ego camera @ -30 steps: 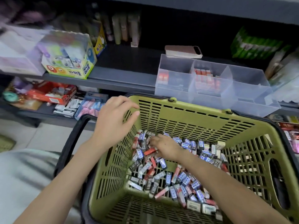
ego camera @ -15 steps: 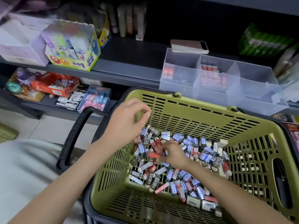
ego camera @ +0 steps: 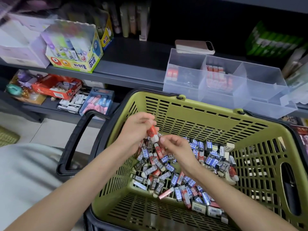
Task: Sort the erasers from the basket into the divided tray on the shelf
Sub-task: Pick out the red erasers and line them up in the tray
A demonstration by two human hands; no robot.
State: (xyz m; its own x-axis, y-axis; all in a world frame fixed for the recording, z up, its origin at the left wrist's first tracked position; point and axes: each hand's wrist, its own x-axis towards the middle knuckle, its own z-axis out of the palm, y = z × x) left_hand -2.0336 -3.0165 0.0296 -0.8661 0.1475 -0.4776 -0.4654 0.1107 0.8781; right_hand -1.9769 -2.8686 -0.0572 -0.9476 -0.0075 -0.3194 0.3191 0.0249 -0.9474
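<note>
— While both hands were over the basket, what did they hold?

— The left hand [ego camera: 135,129] had its fingers curled round one red-sleeved eraser [ego camera: 152,132], its white end pointing down, above the pile near the basket's left wall. The right hand [ego camera: 176,145] was just beside that white end, fingers loosely curled. I could not tell whether it touched or held anything.

— What writing could be read?

— "2B" on the dark-sleeved erasers [ego camera: 158,185] in the olive-green basket [ego camera: 208,112]. The blue sleeves carried print too small to read. On the shelf [ego camera: 130,64], the yellow glue box [ego camera: 75,63] read "POWER GLUE" and "파워풀".

— And the counts?

— One eraser was in hand. The loose pile [ego camera: 211,159] on the basket floor was too many to count, in red, blue and dark sleeves.

— And the tray?

— The clear divided tray [ego camera: 266,77] stood on the shelf just behind the basket, with three compartments in a row. Two red erasers [ego camera: 172,74] stood against the left wall of the left compartment. Rows of red ones [ego camera: 217,79] filled part of the middle, too blurred to count. One phone [ego camera: 194,46] lay flat just behind the tray, and one black handle [ego camera: 73,144] hung out at the basket's left.
</note>
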